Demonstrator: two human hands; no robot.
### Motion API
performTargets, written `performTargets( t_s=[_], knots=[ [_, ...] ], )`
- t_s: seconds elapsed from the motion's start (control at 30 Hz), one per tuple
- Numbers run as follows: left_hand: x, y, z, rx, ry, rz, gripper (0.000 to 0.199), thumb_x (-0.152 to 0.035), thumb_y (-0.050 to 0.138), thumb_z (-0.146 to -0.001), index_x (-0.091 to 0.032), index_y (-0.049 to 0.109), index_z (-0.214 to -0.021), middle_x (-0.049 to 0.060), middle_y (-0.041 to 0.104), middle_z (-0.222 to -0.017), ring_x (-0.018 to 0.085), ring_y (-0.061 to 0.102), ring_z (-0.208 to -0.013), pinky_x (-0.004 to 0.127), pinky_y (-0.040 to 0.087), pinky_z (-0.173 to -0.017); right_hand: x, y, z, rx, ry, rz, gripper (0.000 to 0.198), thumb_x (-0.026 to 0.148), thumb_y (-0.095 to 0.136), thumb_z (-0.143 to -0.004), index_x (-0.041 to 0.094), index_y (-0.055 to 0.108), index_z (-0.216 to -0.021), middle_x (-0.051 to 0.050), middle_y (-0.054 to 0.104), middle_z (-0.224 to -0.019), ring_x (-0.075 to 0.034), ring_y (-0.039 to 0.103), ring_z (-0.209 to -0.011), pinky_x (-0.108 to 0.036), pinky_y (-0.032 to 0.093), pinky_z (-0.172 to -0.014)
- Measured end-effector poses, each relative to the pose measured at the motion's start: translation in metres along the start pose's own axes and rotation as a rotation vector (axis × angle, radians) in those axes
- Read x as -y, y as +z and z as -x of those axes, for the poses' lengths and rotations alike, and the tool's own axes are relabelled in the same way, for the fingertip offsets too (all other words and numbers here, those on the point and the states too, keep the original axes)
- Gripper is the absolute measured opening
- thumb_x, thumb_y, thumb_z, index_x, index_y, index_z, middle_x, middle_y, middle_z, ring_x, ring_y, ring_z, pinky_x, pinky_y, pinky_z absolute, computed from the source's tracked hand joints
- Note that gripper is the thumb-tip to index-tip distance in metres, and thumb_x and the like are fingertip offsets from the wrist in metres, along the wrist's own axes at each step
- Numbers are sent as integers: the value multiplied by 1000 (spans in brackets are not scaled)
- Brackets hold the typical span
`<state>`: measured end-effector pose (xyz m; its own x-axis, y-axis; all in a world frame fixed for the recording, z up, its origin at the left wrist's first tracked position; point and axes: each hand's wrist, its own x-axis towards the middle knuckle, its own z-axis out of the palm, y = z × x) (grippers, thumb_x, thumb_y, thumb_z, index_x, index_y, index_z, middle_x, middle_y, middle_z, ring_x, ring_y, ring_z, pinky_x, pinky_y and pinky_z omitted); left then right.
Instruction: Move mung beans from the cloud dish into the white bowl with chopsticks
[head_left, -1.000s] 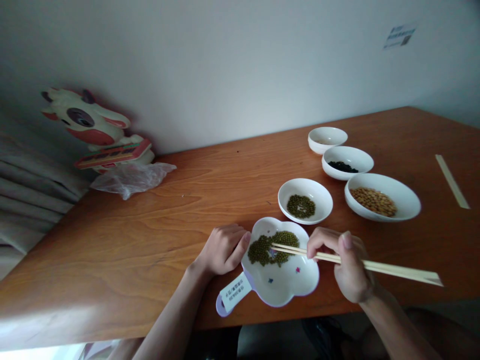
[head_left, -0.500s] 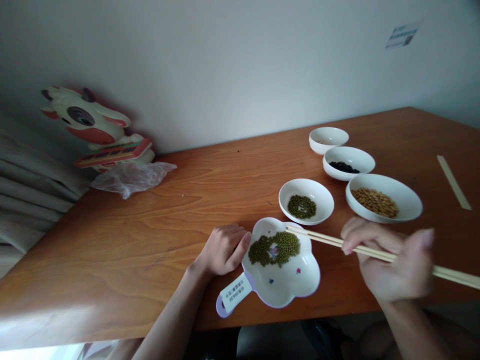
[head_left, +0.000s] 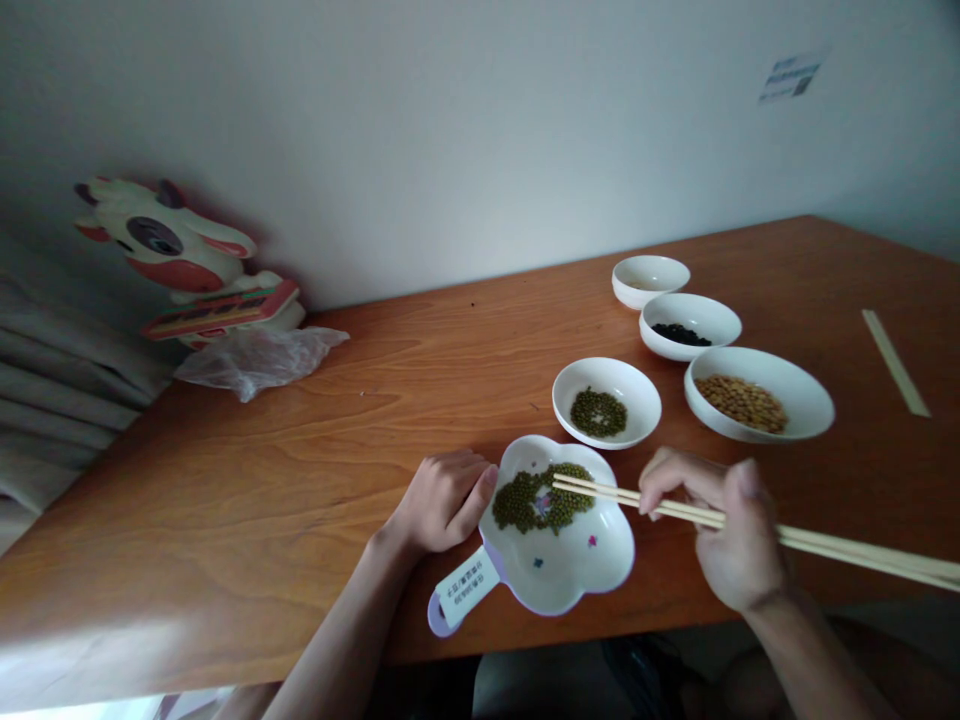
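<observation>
My right hand point(head_left: 720, 520) is closed around a pair of wooden chopsticks point(head_left: 675, 510). Their tips are close together over the green mung beans point(head_left: 566, 500) in a white flower-shaped dish point(head_left: 562, 575) with a lilac rim; no bean can be made out between them. Curled on the table, my left hand point(head_left: 450, 500) has its thumb against the dish's left rim. The dish's handle, with a white label point(head_left: 466, 588), points toward me. Just behind the dish stands a white bowl point(head_left: 637, 400) with more mung beans point(head_left: 598, 412).
To the right stand a bowl of tan beans point(head_left: 742, 403), a bowl of dark beans point(head_left: 681, 334) and a small bowl point(head_left: 651, 280) at the back. A pale flat strip point(head_left: 896, 362) lies far right. A cow toy point(head_left: 187, 250) and clear plastic bag point(head_left: 262, 360) are at left.
My right hand has moved left with the chopsticks. Their tips have gone from the dish's back rim to over the mung beans. My left hand stays beside the dish.
</observation>
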<state>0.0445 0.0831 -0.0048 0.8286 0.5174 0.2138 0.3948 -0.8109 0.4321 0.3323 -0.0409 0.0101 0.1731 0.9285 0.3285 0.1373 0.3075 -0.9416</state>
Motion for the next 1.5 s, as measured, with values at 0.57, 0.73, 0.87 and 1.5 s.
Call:
performTargets(
  t_s=[0.57, 0.73, 0.87, 1.5],
  knots=[
    [0, 0, -1, -2, 1, 10, 40, -28, 30, -107, -20, 47, -72, 2, 53, -69, 16, 46, -63, 32, 39, -65, -13, 15, 3, 100, -61, 137, 70, 57, 17, -107, 23, 67, -72, -5, 63, -67, -19, 57, -62, -35, 41, -59],
    [0, 1, -1, -6, 15, -2, 42, -28, 29, -107, -20, 50, -72, 3, 55, -68, 16, 47, -63, 32, 40, -65, -16, 16, 3, 46, -78, 73, 72, 60, 20, -105, 24, 69, -68, -5, 63, -63, -20, 58, -60, -36, 42, -57],
    [0, 0, -2, -6, 16, 9, 40, -27, 29, -107, -20, 49, -72, 3, 54, -68, 16, 46, -63, 32, 39, -65, -16, 16, 3, 24, -86, 33, 75, 60, 14, -105, 24, 69, -68, -5, 62, -62, -21, 56, -59, -36, 40, -56],
    [-1, 0, -1, -3, 3, 35, 36, -26, 31, -106, -21, 42, -73, 1, 50, -69, 16, 43, -63, 32, 36, -66, -15, 16, 3, 112, -107, 100, 67, 57, 17, -107, 26, 67, -75, -3, 61, -67, -20, 56, -63, -37, 38, -60]
  ],
)
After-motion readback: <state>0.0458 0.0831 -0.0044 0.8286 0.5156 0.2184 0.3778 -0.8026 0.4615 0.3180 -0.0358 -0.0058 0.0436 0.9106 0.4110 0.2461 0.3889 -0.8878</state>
